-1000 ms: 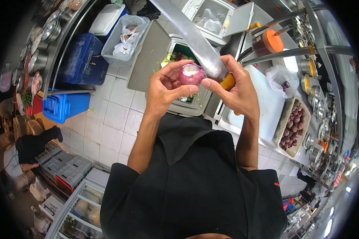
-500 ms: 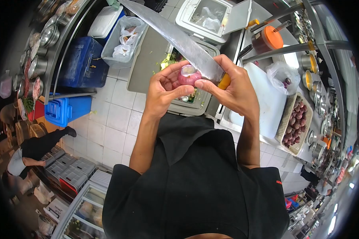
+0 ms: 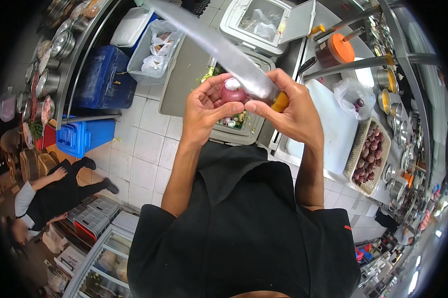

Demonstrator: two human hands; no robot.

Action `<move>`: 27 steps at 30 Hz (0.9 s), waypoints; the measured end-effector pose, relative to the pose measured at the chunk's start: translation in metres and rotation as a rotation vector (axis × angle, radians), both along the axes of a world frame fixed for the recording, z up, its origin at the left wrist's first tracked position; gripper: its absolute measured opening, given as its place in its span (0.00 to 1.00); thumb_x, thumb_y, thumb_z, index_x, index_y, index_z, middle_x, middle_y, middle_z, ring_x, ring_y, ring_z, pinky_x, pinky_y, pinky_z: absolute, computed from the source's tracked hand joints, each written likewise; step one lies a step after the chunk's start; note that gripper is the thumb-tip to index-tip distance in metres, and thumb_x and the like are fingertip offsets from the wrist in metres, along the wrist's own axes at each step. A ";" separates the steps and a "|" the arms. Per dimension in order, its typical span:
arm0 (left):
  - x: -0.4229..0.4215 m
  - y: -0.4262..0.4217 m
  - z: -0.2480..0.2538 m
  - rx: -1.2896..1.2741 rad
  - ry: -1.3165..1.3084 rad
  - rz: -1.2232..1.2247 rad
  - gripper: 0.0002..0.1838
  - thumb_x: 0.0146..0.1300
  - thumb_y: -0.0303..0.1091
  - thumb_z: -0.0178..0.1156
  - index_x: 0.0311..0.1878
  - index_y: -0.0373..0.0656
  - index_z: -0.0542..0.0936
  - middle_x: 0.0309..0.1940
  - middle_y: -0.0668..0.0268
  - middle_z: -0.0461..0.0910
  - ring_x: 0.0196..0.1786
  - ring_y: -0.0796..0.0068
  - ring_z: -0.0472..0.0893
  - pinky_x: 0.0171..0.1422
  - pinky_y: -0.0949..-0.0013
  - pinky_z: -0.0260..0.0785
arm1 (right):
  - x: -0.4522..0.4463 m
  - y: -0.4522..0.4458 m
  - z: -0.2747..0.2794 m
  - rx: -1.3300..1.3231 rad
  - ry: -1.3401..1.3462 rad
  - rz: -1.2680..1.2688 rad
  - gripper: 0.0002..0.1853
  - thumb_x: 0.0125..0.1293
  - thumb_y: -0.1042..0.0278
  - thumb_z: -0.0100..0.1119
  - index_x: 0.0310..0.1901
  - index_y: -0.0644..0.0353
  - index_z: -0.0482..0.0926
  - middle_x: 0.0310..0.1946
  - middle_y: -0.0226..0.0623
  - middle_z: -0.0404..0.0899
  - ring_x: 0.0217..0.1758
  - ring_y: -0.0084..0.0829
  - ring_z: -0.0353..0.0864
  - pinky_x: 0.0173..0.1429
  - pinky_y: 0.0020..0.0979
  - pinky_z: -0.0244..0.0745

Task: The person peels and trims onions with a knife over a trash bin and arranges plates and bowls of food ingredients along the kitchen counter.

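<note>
My left hand [image 3: 206, 107] is wrapped round a red onion [image 3: 233, 94] whose top shows a pale patch. In my right hand [image 3: 296, 107] is a large knife [image 3: 234, 62] with a yellow handle; its broad blade points up and to the left, and its heel lies against the onion's right side. The two thumbs nearly meet below the onion. Beneath my hands stands an open grey bin [image 3: 234, 136] with green and pale scraps inside.
On the right are a white cutting board [image 3: 330, 129], a basket of red onions [image 3: 352, 161], a plastic bag [image 3: 350, 94] and an orange-lidded container [image 3: 341, 47]. Blue bins [image 3: 104, 77] stand left. Another person [image 3: 55, 191] is at the lower left.
The onion has turned and shifted slightly left in my left hand. Compared with a second ago, the knife's blade lies flatter, its tip further left. The other person has come further into view.
</note>
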State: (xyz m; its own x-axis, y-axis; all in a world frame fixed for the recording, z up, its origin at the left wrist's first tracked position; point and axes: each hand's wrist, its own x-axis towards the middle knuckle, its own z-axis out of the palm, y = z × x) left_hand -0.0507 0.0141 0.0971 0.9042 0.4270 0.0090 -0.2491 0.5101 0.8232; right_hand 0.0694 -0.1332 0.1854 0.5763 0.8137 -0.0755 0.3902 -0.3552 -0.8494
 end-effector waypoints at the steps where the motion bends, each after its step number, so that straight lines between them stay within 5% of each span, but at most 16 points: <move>1: 0.000 0.001 0.004 0.006 0.028 0.000 0.32 0.49 0.20 0.74 0.59 0.32 0.73 0.50 0.57 0.81 0.51 0.72 0.82 0.58 0.71 0.75 | 0.001 0.000 -0.005 0.098 -0.074 0.004 0.23 0.56 0.57 0.75 0.45 0.64 0.76 0.26 0.34 0.80 0.26 0.20 0.77 0.29 0.23 0.71; 2: 0.001 0.001 0.006 0.011 0.056 -0.002 0.33 0.48 0.21 0.75 0.59 0.32 0.73 0.50 0.57 0.81 0.51 0.73 0.81 0.58 0.71 0.74 | 0.002 0.000 -0.008 0.196 -0.148 0.007 0.24 0.55 0.60 0.77 0.45 0.64 0.75 0.26 0.28 0.77 0.27 0.14 0.71 0.29 0.20 0.67; 5: 0.001 0.000 0.004 -0.002 0.046 0.007 0.33 0.48 0.22 0.76 0.59 0.33 0.73 0.50 0.58 0.80 0.51 0.73 0.81 0.59 0.71 0.74 | 0.003 0.000 -0.005 0.128 -0.150 -0.011 0.28 0.50 0.60 0.80 0.47 0.65 0.74 0.33 0.32 0.79 0.36 0.18 0.75 0.39 0.22 0.73; 8: 0.001 0.000 0.001 -0.030 0.046 0.014 0.34 0.47 0.22 0.76 0.59 0.32 0.73 0.50 0.57 0.80 0.52 0.73 0.81 0.60 0.70 0.74 | 0.001 0.002 -0.011 0.126 -0.090 -0.041 0.35 0.46 0.49 0.80 0.47 0.67 0.76 0.31 0.41 0.84 0.33 0.30 0.84 0.40 0.31 0.78; 15: 0.001 -0.002 0.006 0.031 0.000 0.000 0.36 0.44 0.23 0.78 0.59 0.33 0.74 0.50 0.57 0.81 0.52 0.72 0.81 0.60 0.69 0.74 | 0.006 -0.003 -0.014 0.180 -0.191 -0.053 0.36 0.45 0.48 0.80 0.48 0.67 0.76 0.31 0.40 0.84 0.31 0.29 0.83 0.39 0.30 0.77; 27: 0.001 -0.008 0.001 0.128 0.054 0.041 0.32 0.46 0.19 0.76 0.57 0.33 0.74 0.41 0.61 0.83 0.43 0.76 0.84 0.49 0.74 0.79 | -0.007 -0.001 0.001 0.007 -0.033 -0.084 0.21 0.59 0.53 0.71 0.41 0.65 0.78 0.25 0.41 0.82 0.22 0.26 0.81 0.28 0.28 0.73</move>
State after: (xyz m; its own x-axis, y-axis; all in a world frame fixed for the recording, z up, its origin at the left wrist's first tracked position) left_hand -0.0499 0.0058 0.0980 0.8866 0.4623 0.0175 -0.2212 0.3905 0.8936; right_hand 0.0623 -0.1345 0.1867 0.6449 0.7627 -0.0497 0.3869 -0.3818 -0.8394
